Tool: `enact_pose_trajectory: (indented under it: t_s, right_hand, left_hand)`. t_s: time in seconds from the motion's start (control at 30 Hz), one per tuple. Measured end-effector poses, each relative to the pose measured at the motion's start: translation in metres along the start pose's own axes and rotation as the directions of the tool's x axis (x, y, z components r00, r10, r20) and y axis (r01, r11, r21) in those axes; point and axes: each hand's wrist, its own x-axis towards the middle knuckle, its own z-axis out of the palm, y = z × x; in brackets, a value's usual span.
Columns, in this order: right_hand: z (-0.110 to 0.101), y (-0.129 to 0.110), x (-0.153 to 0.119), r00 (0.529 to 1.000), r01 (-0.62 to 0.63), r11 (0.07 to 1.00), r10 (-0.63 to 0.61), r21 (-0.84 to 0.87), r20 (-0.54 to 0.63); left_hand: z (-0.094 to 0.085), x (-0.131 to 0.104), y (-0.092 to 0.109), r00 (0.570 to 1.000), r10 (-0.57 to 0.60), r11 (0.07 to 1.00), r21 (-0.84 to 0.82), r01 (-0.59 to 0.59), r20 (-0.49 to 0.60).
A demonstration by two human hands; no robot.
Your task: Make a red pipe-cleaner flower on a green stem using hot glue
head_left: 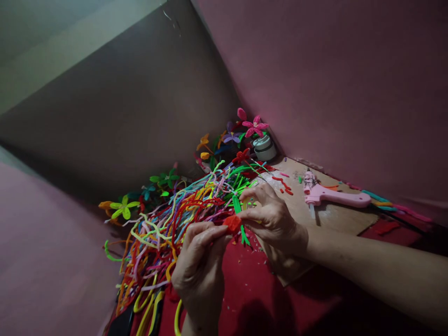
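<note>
Left hand [201,263] and right hand [275,219], nearly closed, pinch a small red-orange piece [232,225] between them, near the fuzzy stem pile's [196,204] right side; a pink glue gun [338,196] lies farther right.

Our red surface [241,275] has multicol. fuzzy stems [206,203] & a board [339,223]; we see pink glue gun [331,195] on board.

I see the left hand [201,266] and right hand [275,219] pinching near frame centre, right forearm [371,268] slanting from lower right.
</note>
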Motion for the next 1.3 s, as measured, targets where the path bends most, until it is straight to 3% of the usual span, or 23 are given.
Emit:
enact_pose_trajectory:
  t_s: [0.13, 0.23, 0.37, 0.5, 0.6, 0.67, 0.77, 0.83, 0.9, 1.0, 1.07, 1.2, 1.3]
  right_hand:
    - [0.001, 0.001, -0.001, 1.0, 0.014, 1.0, -0.014, -0.005, -0.012]
    - [0.001, 0.001, -0.001, 1.0, 0.013, 1.0, -0.013, 0.014, -0.025]
    - [0.001, 0.001, 0.0, 0.998, 0.017, 0.999, -0.015, 0.046, -0.055]
    - [0.0, -0.001, 0.0, 0.996, 0.023, 0.991, -0.011, 0.134, -0.085]
    - [0.0, 0.0, 0.004, 0.985, -0.147, 0.924, 0.171, 0.353, -0.038]
    - [0.001, 0.002, 0.008, 0.924, -0.356, 0.757, 0.373, 0.547, 0.085]
    - [0.003, 0.01, 0.012, 0.708, -0.624, 0.304, 0.609, 0.72, 0.357]
    - [0.005, 0.014, 0.013, 0.567, -0.676, 0.039, 0.665, 0.736, 0.486]
    - [0.007, 0.016, 0.012, 0.477, -0.674, -0.124, 0.68, 0.728, 0.557]
    - [0.009, 0.012, 0.01, 0.417, -0.656, -0.254, 0.664, 0.711, 0.621]
    - [0.01, 0.009, 0.009, 0.416, -0.636, -0.302, 0.64, 0.71, 0.646]
    - [0.011, 0.003, 0.007, 0.424, -0.6, -0.326, 0.645, 0.731, 0.636]
    - [0.012, -0.001, 0.006, 0.415, -0.599, -0.322, 0.658, 0.733, 0.628]
  left_hand:
    - [0.003, -0.003, 0.0, 0.999, -0.054, 0.997, -0.049, 0.054, -0.001]
    - [0.004, -0.002, 0.002, 0.983, -0.176, 0.96, -0.229, 0.159, -0.056]
    - [0.007, 0.006, 0.0, 0.895, -0.426, 0.813, -0.488, 0.317, -0.129]
    - [0.011, 0.01, -0.014, 0.839, -0.526, 0.803, -0.405, 0.436, -0.139]
    - [0.013, 0.009, -0.027, 0.809, -0.579, 0.777, -0.369, 0.51, -0.101]
    - [0.014, 0.007, -0.031, 0.815, -0.573, 0.783, -0.351, 0.513, -0.089]
    - [0.015, 0.007, -0.031, 0.857, -0.511, 0.833, -0.288, 0.472, -0.073]
    - [0.017, 0.005, -0.028, 0.9, -0.434, 0.886, -0.197, 0.419, -0.038]
    - [0.021, 0.003, -0.026, 0.945, -0.326, 0.942, -0.07, 0.327, 0.03]
    - [0.03, -0.004, -0.026, 0.981, -0.132, 0.984, 0.136, 0.113, 0.141]
    - [0.037, -0.009, -0.029, 0.985, -0.007, 0.96, 0.278, -0.042, 0.173]
    - [0.048, -0.015, -0.036, 0.946, 0.223, 0.757, 0.57, -0.321, 0.237]
    - [0.051, -0.015, -0.039, 0.915, 0.282, 0.586, 0.704, -0.401, 0.287]
